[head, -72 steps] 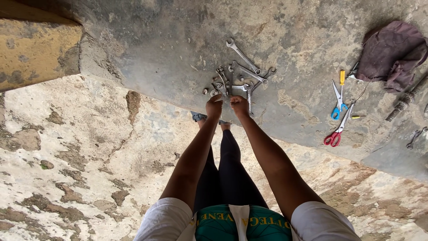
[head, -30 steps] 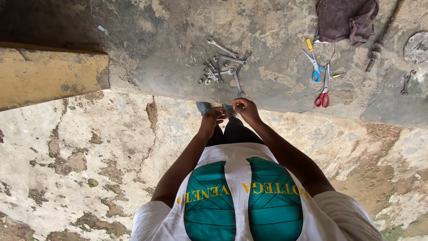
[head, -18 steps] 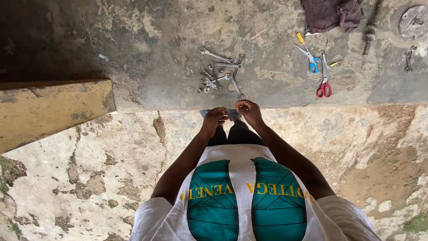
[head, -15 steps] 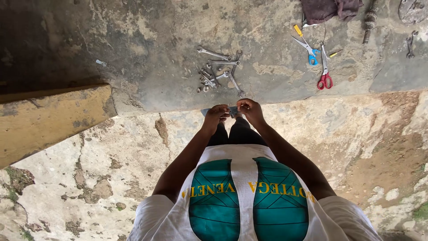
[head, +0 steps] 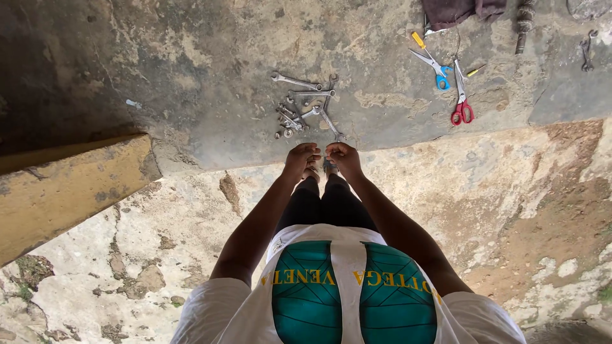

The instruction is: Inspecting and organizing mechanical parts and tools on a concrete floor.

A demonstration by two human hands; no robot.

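The left hand (head: 301, 158) and the right hand (head: 343, 158) meet side by side over the near edge of a grey concrete slab (head: 210, 70), fingers curled inward toward each other. The fingertips of both seem pinched on something small between them, but it is too tiny and too hidden to name, so I cannot tell what, if anything, either hand grips. Both forearms reach straight out from a white shirt with a green panel (head: 347, 293), above dark-trousered legs (head: 328, 204).

Just beyond the hands, on the slab, lies a cluster of steel spanners (head: 305, 105): one long spanner (head: 296, 81) lies across the far side, and the others overlap below it with a few small nuts or sockets at the left of the pile. One spanner's handle runs down toward the right hand, ending just beside its fingers.

Well to the right on the slab lie blue-handled scissors (head: 431, 62) and red-handled scissors (head: 460, 99), with a yellow-handled screwdriver (head: 417, 40) just beyond the blue pair. A dark cloth (head: 456, 9) lies at the far edge. A yellow painted kerb (head: 64, 191) sits at the left, and cracked pale ground (head: 510, 191) spreads near the person.
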